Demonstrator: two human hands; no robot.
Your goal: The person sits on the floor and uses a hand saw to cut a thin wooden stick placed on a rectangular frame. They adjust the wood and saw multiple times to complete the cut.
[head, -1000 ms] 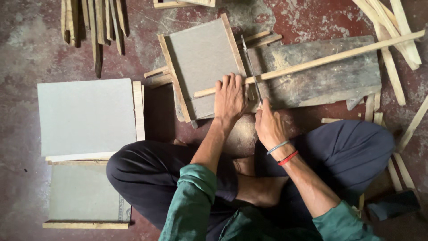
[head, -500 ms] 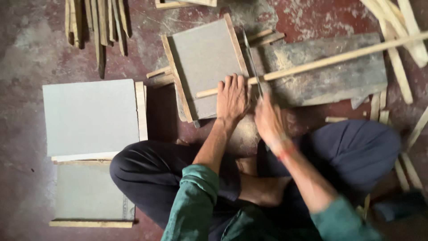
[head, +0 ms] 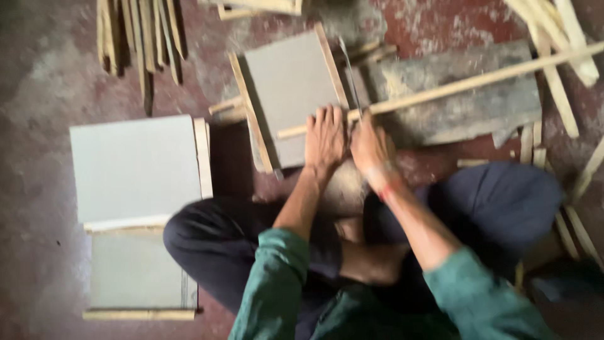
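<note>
Both hands stay on the long strip [head: 440, 88]: left hand [head: 325, 133] still pins it flat, right hand [head: 371, 141] has moved up, gripping the saw blade [head: 350, 75] across it.

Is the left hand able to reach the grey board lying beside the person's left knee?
Probably yes. The left hand presses the long wooden strip now, but nothing lies between it and the grey board; only bare floor and the knee are near.

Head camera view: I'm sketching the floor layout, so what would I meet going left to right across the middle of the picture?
Grey board → framed grey panel → left hand → right hand gripping a saw → long wooden strip → weathered plank → loose wooden slats.
</note>
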